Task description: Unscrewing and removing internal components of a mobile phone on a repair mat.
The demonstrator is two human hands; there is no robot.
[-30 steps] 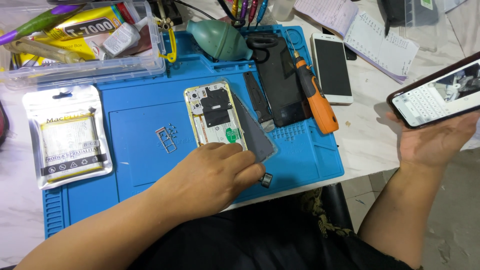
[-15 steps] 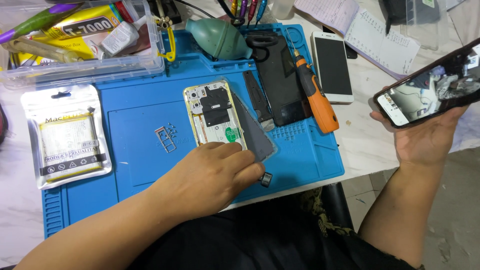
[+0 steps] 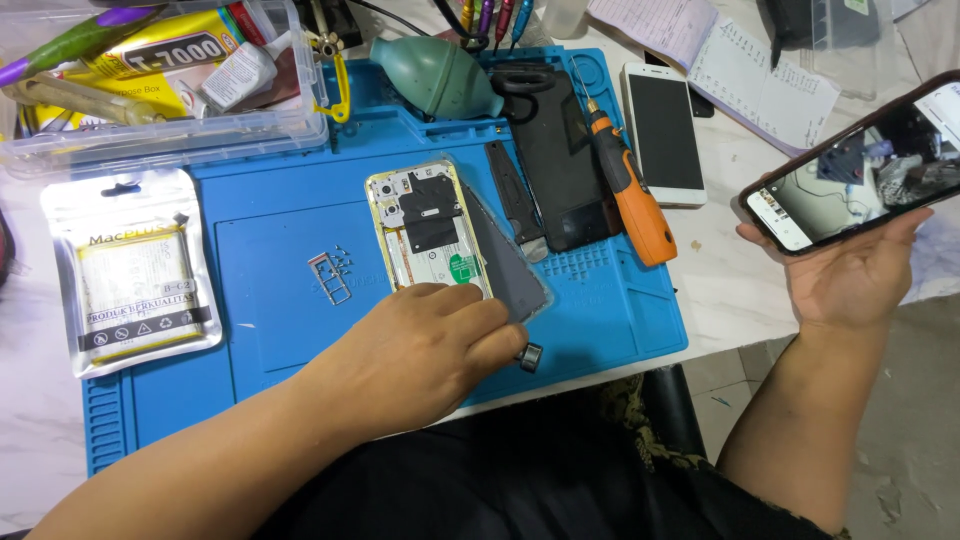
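Broadly, a blue work mat (image 3: 300, 250) carries an opened phone (image 3: 428, 228), where the left hand (image 3: 420, 350) rests curled, gripping nothing visible. Left lies a silver battery pouch (image 3: 130, 270), yellow-labelled. The right hand (image 3: 850, 275) cradles a lit phone (image 3: 850, 170).

Three phones: one opened (image 3: 428, 232) at the mat's centre, one white (image 3: 663, 133) at two o'clock, one held (image 3: 850, 170) at three o'clock. One screwdriver (image 3: 625, 190), one blower (image 3: 436, 76), one battery pack (image 3: 130, 270).
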